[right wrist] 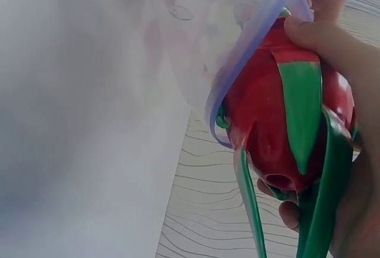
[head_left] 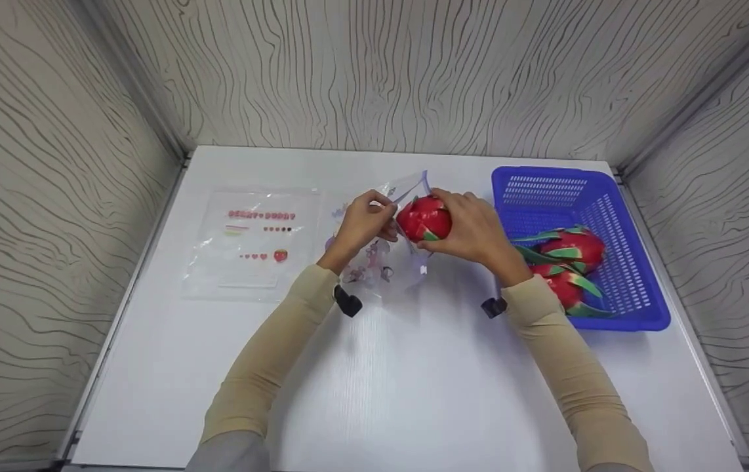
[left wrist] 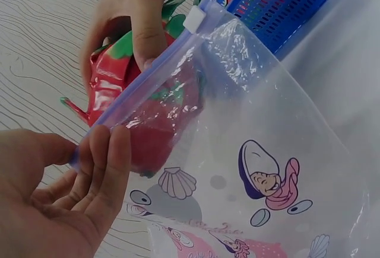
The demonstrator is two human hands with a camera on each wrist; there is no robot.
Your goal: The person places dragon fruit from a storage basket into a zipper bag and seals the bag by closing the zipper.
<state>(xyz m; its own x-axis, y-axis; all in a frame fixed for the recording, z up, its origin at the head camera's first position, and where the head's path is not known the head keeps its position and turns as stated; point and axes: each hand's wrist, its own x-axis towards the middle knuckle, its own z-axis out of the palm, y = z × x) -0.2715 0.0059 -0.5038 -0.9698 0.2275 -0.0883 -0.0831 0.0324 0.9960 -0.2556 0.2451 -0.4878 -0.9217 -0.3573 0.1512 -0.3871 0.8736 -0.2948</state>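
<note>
Because leaves (right wrist: 301,112) jut, the dragon fruit (head_left: 424,218) (right hand (head_left: 475,226) gripping) could snag the slider bag (left wrist: 255,130) the left hand (head_left: 363,226) pinches.

Head view: bright, diffuse light; table (head_left: 374,400), pale sheen toward 6 o'clock, soft shadows beside sleeves (head_left: 269,360). Wide lens: walls (head_left: 374,78) splay at 10 and 2. Left wrist: dimmer; sharp glints on bag (left wrist: 267,110) at 1 o'clock. Right wrist: greyish; bag hazy, blurred at 12, table darker toward 8.
</note>
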